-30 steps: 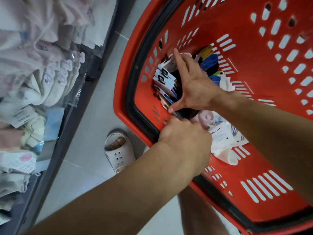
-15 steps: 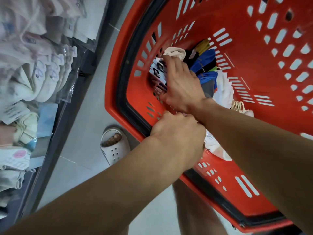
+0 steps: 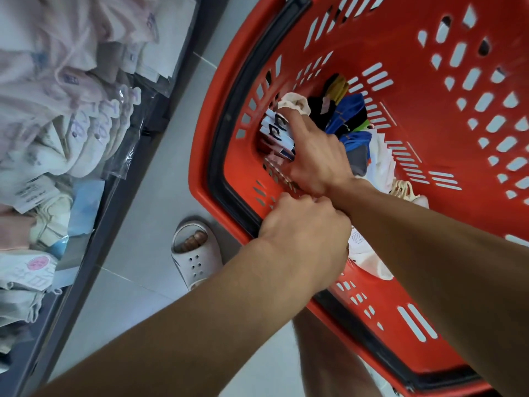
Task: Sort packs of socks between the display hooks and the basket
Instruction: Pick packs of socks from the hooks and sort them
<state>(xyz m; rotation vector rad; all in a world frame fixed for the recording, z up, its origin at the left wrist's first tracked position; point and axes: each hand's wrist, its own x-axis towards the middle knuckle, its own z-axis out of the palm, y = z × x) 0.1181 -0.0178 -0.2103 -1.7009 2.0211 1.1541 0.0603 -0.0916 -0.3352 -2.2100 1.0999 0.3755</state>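
A red plastic basket (image 3: 429, 67) fills the right of the view, with sock packs piled in its left corner. My right hand (image 3: 317, 156) lies across a row of white-labelled sock packs (image 3: 276, 128), fingers wrapped over them. My left hand (image 3: 303, 236) is fisted at the near end of the same row, by the basket's inner wall; what its fingers hold is hidden. Blue, black and yellow socks (image 3: 347, 110) and white ones (image 3: 380, 161) lie just beyond my right hand.
Pale pink and cream sock packs (image 3: 57, 110) hang on the display at the left, above a dark shelf edge (image 3: 108, 224). Grey floor tiles run between display and basket. My foot in a white sandal (image 3: 194, 253) stands beside the basket's black rim (image 3: 226, 144).
My right hand has dropped from spread fingers onto the labelled packs and closed over them. Both hands have shifted slightly left in the basket corner.
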